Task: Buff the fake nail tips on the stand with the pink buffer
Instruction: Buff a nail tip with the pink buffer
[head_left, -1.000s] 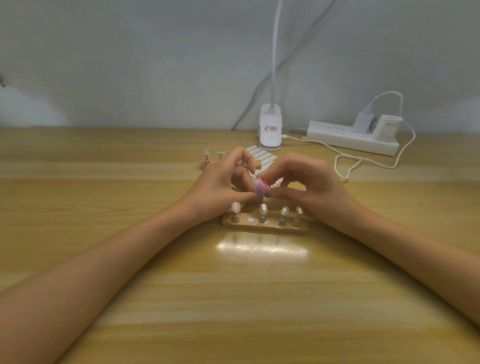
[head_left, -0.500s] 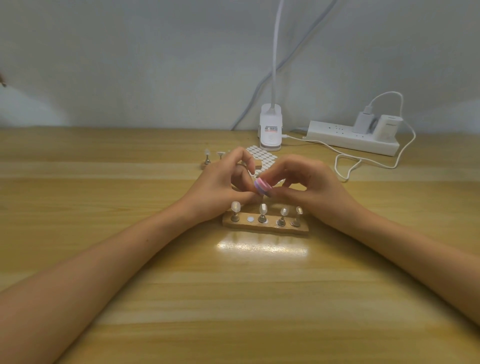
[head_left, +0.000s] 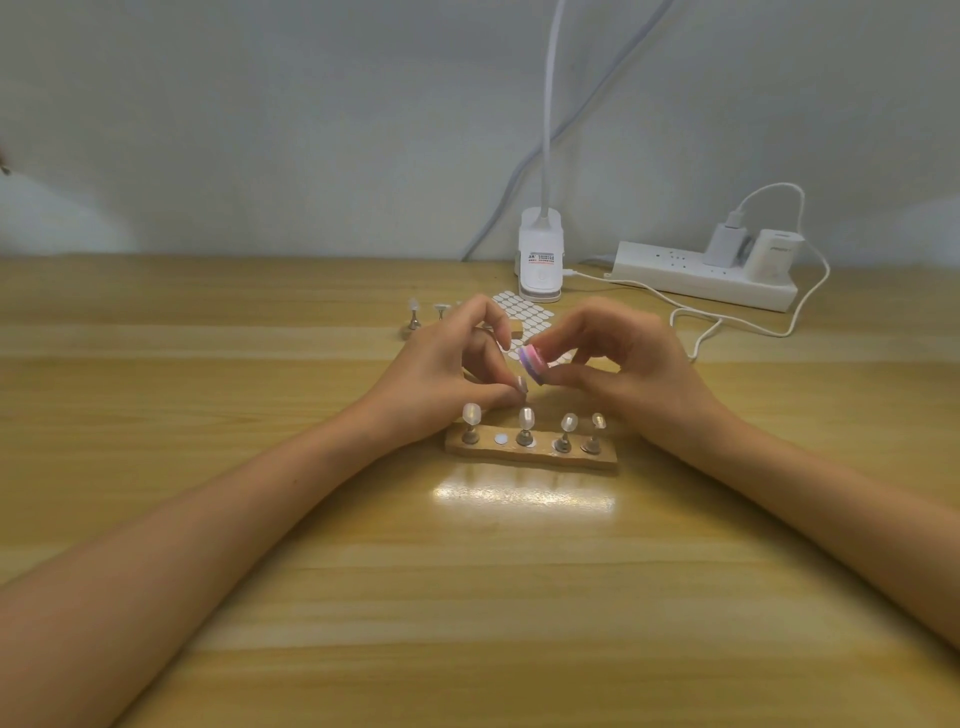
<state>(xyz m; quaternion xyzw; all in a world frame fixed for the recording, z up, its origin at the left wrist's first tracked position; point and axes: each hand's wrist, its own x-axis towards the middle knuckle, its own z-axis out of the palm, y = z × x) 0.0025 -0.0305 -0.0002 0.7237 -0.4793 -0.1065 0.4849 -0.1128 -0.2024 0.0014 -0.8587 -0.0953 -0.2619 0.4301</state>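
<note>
A wooden stand (head_left: 535, 457) lies on the table in front of me with several pale nail tips on metal pegs, such as the leftmost tip (head_left: 471, 414), and one bare white spot. Just behind it my left hand (head_left: 441, 374) pinches a single nail tip (head_left: 521, 385) taken off the stand. My right hand (head_left: 618, 364) holds the small pink buffer (head_left: 532, 362) between thumb and fingers, its edge close above that nail tip.
Behind my hands lie a sheet of white adhesive dots (head_left: 524, 317), two loose pegs (head_left: 414, 314) and a small wooden block. A white lamp base (head_left: 540, 260), a power strip (head_left: 706, 275) with plugs and a trailing white cable (head_left: 748, 322) stand at the back right.
The right hand has lifted the pink buffer slightly up and to the right, uncovering the nail tip in my left fingers. The stand has not moved.
</note>
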